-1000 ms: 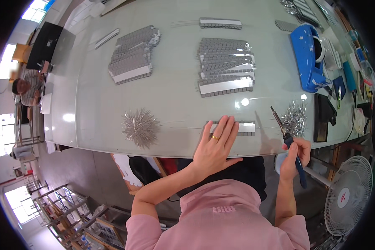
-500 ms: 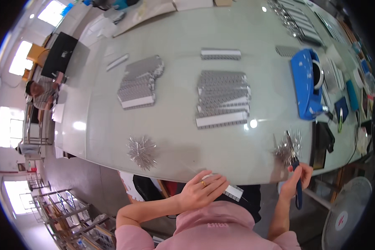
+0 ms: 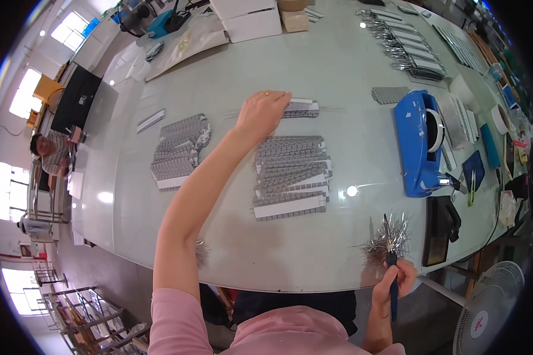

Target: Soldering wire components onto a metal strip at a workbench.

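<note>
My left hand is stretched far out over the table, fingers closed together on the left end of a narrow white strip. Grey segmented strips lie just under it, and thin wires stick out to both sides. My right hand, near the front edge, grips a slim hand tool with a dark blue handle and a pointed metal tip; its exact kind is unclear. The tip is over a tangle of cut silvery wire ends. Below my left hand lies a pile of grey-and-white strips.
Another strip pile and a single strip lie left. A blue tape dispenser stands right, with wired strips beyond it. White boxes stand at the back, a fan near right. A person sits far left.
My left hand has moved from the front edge by my body to the far strips, carrying a strip. My right hand still grips the tool by the wire tangle. The view has shifted.
</note>
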Demonstrator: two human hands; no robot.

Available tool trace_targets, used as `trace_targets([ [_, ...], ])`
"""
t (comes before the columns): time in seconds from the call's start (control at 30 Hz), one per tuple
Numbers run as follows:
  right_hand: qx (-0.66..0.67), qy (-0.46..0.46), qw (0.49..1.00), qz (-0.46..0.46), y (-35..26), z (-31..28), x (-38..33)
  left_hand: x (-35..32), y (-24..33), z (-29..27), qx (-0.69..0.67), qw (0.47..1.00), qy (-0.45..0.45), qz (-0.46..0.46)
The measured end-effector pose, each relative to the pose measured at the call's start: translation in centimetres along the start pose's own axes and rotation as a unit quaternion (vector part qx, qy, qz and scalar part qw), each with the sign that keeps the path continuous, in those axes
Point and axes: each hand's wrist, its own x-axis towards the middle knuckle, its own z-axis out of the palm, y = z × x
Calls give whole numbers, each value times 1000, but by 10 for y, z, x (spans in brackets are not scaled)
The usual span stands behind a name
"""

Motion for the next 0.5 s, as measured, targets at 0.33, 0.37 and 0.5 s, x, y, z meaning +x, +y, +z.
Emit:
trace_targets([
  [0.33,1,9,1000,6,-6,-1,1,-78,92,-74,-80,993,-80,-13],
  [0.37,5,0,1000,-10,-3,-2,1,-94,107,-82,-79,992,-95,-7],
  [0.5,13,-5,999,-48,9,-3,-1,-128,130,-81,-56,992,-107,-20],
])
